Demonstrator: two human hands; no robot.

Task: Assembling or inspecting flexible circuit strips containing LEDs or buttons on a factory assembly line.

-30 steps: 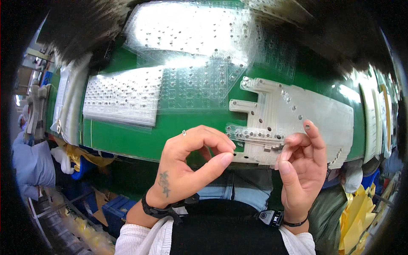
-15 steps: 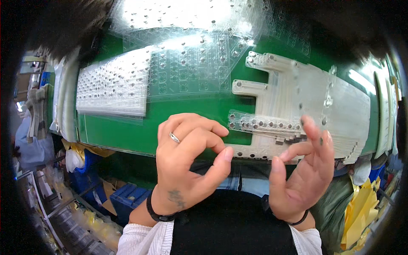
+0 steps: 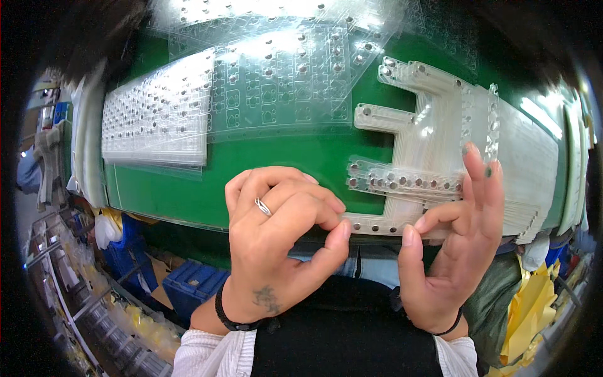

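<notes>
My left hand (image 3: 279, 232), with a silver ring, is closed in a pinch at the left end of the lowest arm of a stack of clear plastic sheets (image 3: 524, 163). My right hand (image 3: 449, 251) has thumb and index fingertips nearly together at that arm's front edge, the other fingers raised over the stack. Whether either pinch holds a sheet or a thin strip cannot be made out. The stack has three arms pointing left, with dark round holes. Several narrow clear strips (image 3: 402, 179) with holes lie in a fanned pile across it. Another holed strip (image 3: 493, 119) lies upright near my right fingers.
Left on the green table (image 3: 163, 195) is a neat stack of clear perforated sheets (image 3: 157, 119). Loose cut-out sheets (image 3: 276, 94) overlap beyond it. Blue bins (image 3: 195, 283) stand below the front edge at left; yellow sheets (image 3: 531, 314) hang at right.
The view has shifted slightly, so the stack sits farther right. My right fingers, blurred before, are now sharp and nearly still. My left hand keeps its pinch.
</notes>
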